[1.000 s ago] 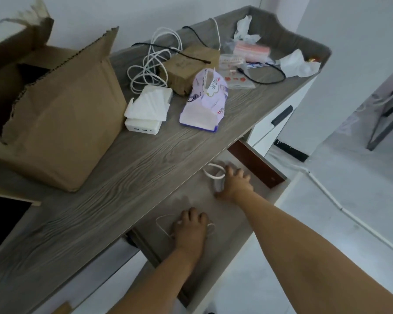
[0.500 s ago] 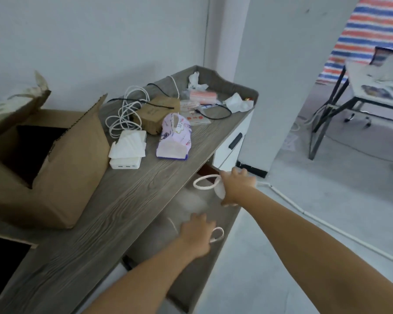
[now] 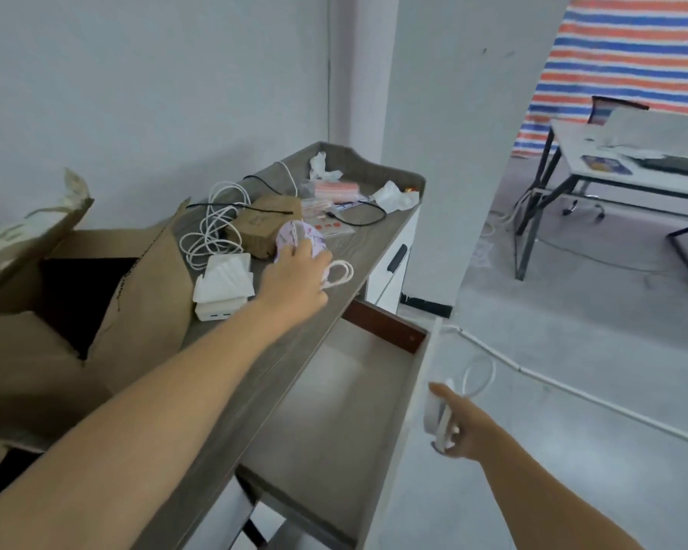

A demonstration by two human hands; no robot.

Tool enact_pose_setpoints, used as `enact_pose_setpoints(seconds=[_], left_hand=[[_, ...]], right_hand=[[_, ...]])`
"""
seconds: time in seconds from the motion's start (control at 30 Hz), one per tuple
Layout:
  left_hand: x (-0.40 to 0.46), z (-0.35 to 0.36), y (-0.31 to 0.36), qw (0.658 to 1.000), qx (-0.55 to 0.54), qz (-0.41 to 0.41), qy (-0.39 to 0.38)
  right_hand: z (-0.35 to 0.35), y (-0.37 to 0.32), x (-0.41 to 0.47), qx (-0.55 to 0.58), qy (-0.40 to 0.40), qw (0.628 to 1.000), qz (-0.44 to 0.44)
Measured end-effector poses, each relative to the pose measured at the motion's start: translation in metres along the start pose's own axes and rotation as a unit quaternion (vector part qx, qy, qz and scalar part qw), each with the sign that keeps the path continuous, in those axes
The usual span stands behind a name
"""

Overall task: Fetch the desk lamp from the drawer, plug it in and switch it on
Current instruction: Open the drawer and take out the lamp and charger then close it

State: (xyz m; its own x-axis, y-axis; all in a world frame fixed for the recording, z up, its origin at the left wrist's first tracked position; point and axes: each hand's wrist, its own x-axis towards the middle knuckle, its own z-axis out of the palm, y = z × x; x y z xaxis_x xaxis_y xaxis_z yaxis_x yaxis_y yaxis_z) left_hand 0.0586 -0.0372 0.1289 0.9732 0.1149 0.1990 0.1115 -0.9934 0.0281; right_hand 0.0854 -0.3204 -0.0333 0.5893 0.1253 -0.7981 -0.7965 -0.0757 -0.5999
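The left hand (image 3: 294,279) is over the surface (image 3: 231,375), closed on a coiled white cable (image 3: 339,273) beside the tissue pack (image 3: 300,242). The right hand (image 3: 459,424), right of the open drawer (image 3: 334,398), grips the white lamp (image 3: 437,420), its cord (image 3: 479,375) looping above.

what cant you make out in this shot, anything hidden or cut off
- Head view: the white object in the right hand is blurred and partly wrapped by fingers, so its shape is unclear.
- White cable loop: its far end is hidden behind the left hand.
- Open drawer: the near corner is cut off by the bottom edge.
- Cardboard box: its interior is dark.
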Motion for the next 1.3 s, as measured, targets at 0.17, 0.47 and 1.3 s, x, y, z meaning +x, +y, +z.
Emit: enact_pose_setpoints(seconds=[0.17,0.47,1.3], left_hand=[[-0.005,0.020,-0.044,0.997,0.007,-0.066,-0.050],[-0.034,0.081,-0.072,0.960,-0.056,-0.186,-0.201],[-0.028,0.074,-0.080,0.954,-0.069,-0.182,-0.228]], right_hand=[[0.014,0.037,0.014,0.097,-0.026,0.994,0.036],[0.016,0.031,0.027,0.082,-0.068,0.994,0.023],[0.153,-0.005,0.040,0.046,-0.119,0.992,-0.016]])
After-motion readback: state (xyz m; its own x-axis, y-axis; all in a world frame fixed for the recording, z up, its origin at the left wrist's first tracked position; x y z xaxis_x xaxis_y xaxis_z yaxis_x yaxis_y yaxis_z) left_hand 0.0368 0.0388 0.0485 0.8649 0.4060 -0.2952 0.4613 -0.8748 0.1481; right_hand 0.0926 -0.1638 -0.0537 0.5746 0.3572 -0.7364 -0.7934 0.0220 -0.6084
